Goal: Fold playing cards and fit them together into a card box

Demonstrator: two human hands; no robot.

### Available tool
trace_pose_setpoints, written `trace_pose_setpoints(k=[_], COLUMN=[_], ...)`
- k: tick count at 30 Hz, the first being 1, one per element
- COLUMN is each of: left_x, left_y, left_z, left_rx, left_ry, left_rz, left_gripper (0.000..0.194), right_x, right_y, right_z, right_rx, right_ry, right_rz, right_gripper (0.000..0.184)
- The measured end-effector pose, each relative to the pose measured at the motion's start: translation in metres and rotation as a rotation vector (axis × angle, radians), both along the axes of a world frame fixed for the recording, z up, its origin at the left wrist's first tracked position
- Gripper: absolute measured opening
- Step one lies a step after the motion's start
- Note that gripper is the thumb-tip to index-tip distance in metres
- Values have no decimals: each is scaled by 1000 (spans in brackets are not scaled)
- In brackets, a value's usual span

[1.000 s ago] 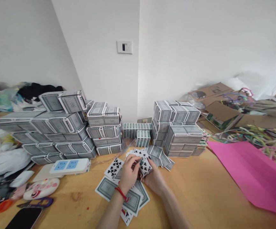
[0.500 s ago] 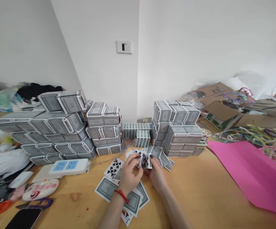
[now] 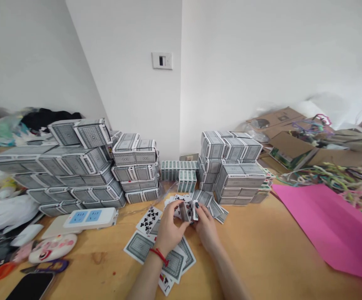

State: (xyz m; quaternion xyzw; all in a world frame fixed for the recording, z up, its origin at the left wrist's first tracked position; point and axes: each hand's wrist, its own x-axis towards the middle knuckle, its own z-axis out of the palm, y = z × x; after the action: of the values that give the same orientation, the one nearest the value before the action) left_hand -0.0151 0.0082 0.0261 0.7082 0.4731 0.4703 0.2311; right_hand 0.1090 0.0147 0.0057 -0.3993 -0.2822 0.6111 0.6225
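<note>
Between finger and thumb, my left hand (image 3: 170,227) pinches a folded playing card (image 3: 185,211), its patterned back turned partly toward me. Close beside it, my right hand (image 3: 206,227) grips another bent playing card (image 3: 195,209), whose face shows black pips. The two cards are very near each other; whether they touch is unclear. Loose playing cards lie around my hands: a ten of clubs (image 3: 149,220) to the left, face-down cards (image 3: 139,246) under my left wrist, and more face-down cards (image 3: 211,204) behind my right hand.
Blocks folded from cards are stacked at the left (image 3: 81,166) and right (image 3: 240,179). Smaller green card blocks (image 3: 187,180) stand between them. A power strip (image 3: 91,218), a phone (image 3: 31,286) and a knife (image 3: 46,266) lie left. Pink paper (image 3: 330,233) lies right.
My left hand has turned its card so that the patterned back shows more. My right fingers have shifted slightly left on the other card. The stacks have not moved.
</note>
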Motion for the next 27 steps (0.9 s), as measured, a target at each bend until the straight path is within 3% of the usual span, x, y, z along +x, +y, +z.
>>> trace_pose_setpoints(k=[8, 27], left_x=[1, -1], left_y=[-2, -2], left_z=[6, 3], left_rx=[59, 43], left_ry=[86, 75], left_rz=[-67, -66], left_gripper=[53, 57], right_x=[1, 1], right_y=[-1, -4], right_z=[2, 8], right_rx=[47, 105], right_ry=[-190, -302], right_rz=[-6, 13], right_gripper=[39, 39])
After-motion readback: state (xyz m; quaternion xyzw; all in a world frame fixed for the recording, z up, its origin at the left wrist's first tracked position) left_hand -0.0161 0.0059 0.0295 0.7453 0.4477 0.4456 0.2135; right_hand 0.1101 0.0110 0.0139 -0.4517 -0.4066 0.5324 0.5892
